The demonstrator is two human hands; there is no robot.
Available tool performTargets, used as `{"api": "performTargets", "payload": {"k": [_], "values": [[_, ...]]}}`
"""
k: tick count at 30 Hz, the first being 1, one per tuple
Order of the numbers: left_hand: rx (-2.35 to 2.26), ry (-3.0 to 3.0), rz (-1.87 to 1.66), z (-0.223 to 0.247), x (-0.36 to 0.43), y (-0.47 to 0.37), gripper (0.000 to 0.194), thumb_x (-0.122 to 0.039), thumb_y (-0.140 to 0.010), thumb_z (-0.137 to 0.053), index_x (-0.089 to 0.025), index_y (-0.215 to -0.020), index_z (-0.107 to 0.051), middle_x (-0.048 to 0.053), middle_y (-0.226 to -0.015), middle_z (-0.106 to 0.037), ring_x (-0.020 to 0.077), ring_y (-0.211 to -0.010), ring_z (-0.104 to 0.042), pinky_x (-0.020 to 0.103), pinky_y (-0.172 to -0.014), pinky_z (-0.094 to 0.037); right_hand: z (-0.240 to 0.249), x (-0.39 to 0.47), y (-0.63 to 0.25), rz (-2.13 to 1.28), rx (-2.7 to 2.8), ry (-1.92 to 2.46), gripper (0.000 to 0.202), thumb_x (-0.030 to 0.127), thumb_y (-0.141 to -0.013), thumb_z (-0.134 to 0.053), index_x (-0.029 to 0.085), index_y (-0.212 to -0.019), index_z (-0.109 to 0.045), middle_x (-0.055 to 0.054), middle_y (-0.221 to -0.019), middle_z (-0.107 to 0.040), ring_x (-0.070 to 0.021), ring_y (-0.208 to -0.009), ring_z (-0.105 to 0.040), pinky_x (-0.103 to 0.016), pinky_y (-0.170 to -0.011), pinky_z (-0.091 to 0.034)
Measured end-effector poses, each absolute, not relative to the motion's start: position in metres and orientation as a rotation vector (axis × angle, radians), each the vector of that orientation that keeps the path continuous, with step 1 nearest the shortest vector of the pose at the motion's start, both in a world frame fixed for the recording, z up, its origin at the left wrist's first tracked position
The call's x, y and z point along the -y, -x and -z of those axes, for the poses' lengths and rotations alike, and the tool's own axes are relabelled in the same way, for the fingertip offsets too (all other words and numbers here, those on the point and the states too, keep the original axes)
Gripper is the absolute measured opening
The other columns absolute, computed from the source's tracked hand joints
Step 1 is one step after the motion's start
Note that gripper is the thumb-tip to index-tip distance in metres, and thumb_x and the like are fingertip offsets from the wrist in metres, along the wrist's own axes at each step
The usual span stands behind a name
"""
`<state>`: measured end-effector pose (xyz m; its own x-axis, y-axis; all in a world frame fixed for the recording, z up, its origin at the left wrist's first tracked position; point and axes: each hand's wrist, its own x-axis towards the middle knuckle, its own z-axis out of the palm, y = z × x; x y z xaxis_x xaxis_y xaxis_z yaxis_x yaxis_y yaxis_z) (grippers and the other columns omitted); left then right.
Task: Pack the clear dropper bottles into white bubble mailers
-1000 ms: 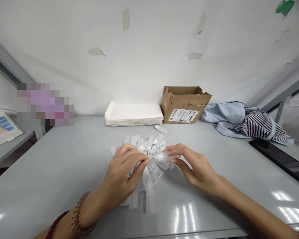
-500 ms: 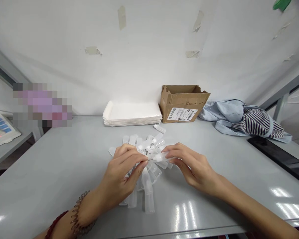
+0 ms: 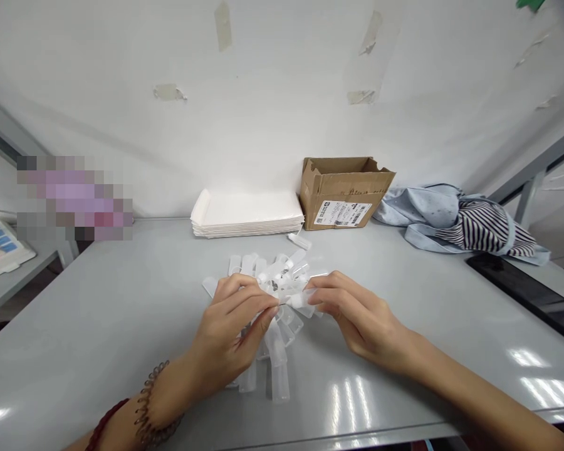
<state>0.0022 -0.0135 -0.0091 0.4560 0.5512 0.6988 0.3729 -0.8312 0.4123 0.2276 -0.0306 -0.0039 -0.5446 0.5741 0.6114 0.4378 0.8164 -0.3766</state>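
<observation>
My right hand [image 3: 361,310] is closed on a small translucent plastic bottle with a white top [image 3: 296,301], which lies nearly level and points left. Facing it, my left hand [image 3: 232,322] pinches thumb and forefinger together right beside that top. A thin dark line shows between the left fingertips and the top; what the left fingers hold is too small to make out. Beneath and around both hands spreads a pile of similar translucent bottles [image 3: 279,376], partly hidden by my fingers.
Behind the pile, a stack of white envelopes [image 3: 247,216] lies near the wall, with an open cardboard box [image 3: 348,194] beside it. A single bottle [image 3: 299,240] rests before them. To the right are bundled blue cloth [image 3: 418,207] and a long black object [image 3: 526,297].
My right fingers have shifted slightly on the bottle, and the thumb is now tucked behind them. The left pinch stays almost where it was. The view has moved a little.
</observation>
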Motion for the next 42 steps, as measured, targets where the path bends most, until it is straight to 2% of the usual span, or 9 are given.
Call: {"api": "performTargets", "payload": {"k": [9, 26, 42], "values": [[-0.793, -2.580, -1.319, 0.0088, 0.0150, -0.0019, 0.020, 0.000, -0.080, -0.060, -0.015, -0.092, -0.061, 0.003, -0.075, -0.066, 0.0181, -0.080, -0.050, 0.036, -0.075, -0.043, 0.0036, 0.0348, -0.2290, -0.183, 2.300, 0.755, 0.039, -0.014, -0.077, -0.034, 0.012, -0.099, -0.053, -0.015, -0.105, -0.056, -0.0178, -0.087, -0.050, -0.031, -0.073, -0.049], [-0.809, -2.659, -1.296, 0.0098, 0.0175, -0.0039, 0.018, -0.001, -0.082, -0.057, -0.015, -0.092, -0.060, 0.002, -0.074, -0.064, 0.0186, -0.079, -0.050, 0.036, -0.074, -0.041, 0.0044, 0.0345, -0.2266, -0.076, 2.342, 0.747, 0.034, -0.009, -0.081, -0.032, 0.014, -0.097, -0.050, -0.016, -0.108, -0.060, -0.0185, -0.087, -0.053, -0.032, -0.072, -0.050], [-0.796, -2.662, -1.277, 0.0138, 0.0179, -0.0044, 0.020, 0.001, -0.081, -0.057, -0.015, -0.094, -0.058, 0.003, -0.076, -0.064, 0.0199, -0.082, -0.049, 0.039, -0.076, -0.043, 0.0073, 0.0353, -0.2241, -0.122, 2.367, 0.761, 0.038, -0.013, -0.078, -0.033, 0.014, -0.100, -0.048, -0.015, -0.109, -0.058, -0.0185, -0.088, -0.049, -0.034, -0.073, -0.049]]}}
